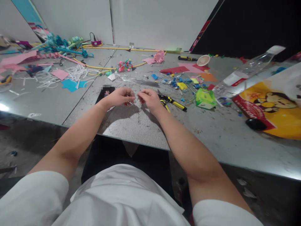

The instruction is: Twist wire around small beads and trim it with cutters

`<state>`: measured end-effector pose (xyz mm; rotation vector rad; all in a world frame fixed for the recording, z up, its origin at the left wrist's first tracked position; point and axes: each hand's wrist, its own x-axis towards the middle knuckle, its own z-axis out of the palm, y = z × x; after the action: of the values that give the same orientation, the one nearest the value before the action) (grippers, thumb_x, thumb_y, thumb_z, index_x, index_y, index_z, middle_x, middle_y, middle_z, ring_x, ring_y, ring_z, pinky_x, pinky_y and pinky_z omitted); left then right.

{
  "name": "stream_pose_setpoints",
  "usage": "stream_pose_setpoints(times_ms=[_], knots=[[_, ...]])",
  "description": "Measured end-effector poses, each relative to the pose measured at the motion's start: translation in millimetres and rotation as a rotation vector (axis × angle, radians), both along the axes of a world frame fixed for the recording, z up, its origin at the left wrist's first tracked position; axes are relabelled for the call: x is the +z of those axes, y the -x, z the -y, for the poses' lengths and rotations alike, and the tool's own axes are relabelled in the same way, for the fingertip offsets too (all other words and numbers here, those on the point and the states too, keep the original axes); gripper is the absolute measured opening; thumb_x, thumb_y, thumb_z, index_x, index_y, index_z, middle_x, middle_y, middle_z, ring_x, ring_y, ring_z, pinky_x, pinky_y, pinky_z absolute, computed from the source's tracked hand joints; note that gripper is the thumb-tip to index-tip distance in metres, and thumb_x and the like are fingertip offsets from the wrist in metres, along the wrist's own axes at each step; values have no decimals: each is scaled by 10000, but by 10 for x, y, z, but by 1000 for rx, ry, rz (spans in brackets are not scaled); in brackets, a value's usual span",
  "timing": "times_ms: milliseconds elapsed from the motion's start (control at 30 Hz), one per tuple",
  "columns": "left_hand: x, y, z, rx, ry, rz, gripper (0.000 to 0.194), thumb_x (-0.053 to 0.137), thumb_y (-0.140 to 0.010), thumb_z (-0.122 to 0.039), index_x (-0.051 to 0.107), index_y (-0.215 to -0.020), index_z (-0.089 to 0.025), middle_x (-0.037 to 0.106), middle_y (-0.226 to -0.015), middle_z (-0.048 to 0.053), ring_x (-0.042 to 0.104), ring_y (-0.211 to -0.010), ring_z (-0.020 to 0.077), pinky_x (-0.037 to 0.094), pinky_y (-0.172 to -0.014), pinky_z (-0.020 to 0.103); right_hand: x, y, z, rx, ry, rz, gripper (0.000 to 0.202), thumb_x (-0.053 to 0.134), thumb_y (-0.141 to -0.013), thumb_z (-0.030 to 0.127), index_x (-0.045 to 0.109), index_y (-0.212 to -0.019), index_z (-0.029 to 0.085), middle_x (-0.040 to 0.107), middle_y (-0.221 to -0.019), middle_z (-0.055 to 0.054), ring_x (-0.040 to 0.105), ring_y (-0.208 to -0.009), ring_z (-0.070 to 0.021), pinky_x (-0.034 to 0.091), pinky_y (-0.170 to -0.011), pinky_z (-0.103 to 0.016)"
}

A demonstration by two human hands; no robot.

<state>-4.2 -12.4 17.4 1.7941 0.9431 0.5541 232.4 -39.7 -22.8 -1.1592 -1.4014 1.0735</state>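
Observation:
Both hands meet over the grey table (pixel 131 125), a small gap between their fingertips. My left hand (pixel 123 96) is closed on a thin, curled wire (pixel 130 103). My right hand (pixel 148 99) is pinched near the wire's upper part; what it grips is too small to make out. Pliers with yellow and black handles (pixel 175 103) lie just right of my right hand. A dark phone-like object (pixel 104 93) lies partly behind my left wrist. Beyond the hands lies a bundle of thin straight wires (pixel 138 80).
Right: green packet (pixel 205 98), clear bottle (pixel 249 70), yellow bag (pixel 279 110), black oval object (pixel 256 124). Blue and yellow bits (pixel 181 84) lie behind the pliers. Left: white paper strips (pixel 76 73), pink sheets (pixel 18 59), teal paper flowers (pixel 56 40). A yellow cable (pixel 94 67) curves across the back.

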Motion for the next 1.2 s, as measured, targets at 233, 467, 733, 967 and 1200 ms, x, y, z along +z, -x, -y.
stream_pose_setpoints(times_ms=[233,467,733,967,1200], knots=[[42,-29,44,40,-43,-33,166,940,-1126,-230,814,-1021,-208,763,-824,13,783,-777,209,663,-815,354,20,4,32,12,-17,25,400,958,-1019,475,715,-771,275,643,-691,36,610,-673,-169,534,-666,-301],[58,-17,65,44,-54,-68,182,962,-1131,-309,844,-1028,-217,770,-826,28,833,-910,265,698,-896,400,27,26,41,-8,-19,5,466,988,-1026,475,690,-721,288,615,-670,28,611,-658,-188,553,-668,-333],[59,11,58,-26,-119,-61,199,956,-1098,-329,806,-1007,-234,754,-792,9,786,-776,207,624,-760,338,55,46,79,4,-5,-8,446,958,-1017,442,684,-706,279,631,-663,20,601,-670,-185,535,-659,-312],[11,49,28,-19,-131,-72,278,986,-1095,-469,831,-1036,-246,812,-820,37,806,-849,254,661,-860,405,123,80,127,-13,47,-20,409,892,-1064,254,699,-704,265,640,-677,22,550,-669,-165,499,-699,-339],[53,17,70,-22,-89,-47,199,953,-1107,-311,801,-1001,-238,815,-857,19,778,-804,208,649,-839,374,247,132,207,-32,115,-13,415,742,-1111,72,691,-733,235,646,-676,41,544,-677,-137,452,-724,-331]])
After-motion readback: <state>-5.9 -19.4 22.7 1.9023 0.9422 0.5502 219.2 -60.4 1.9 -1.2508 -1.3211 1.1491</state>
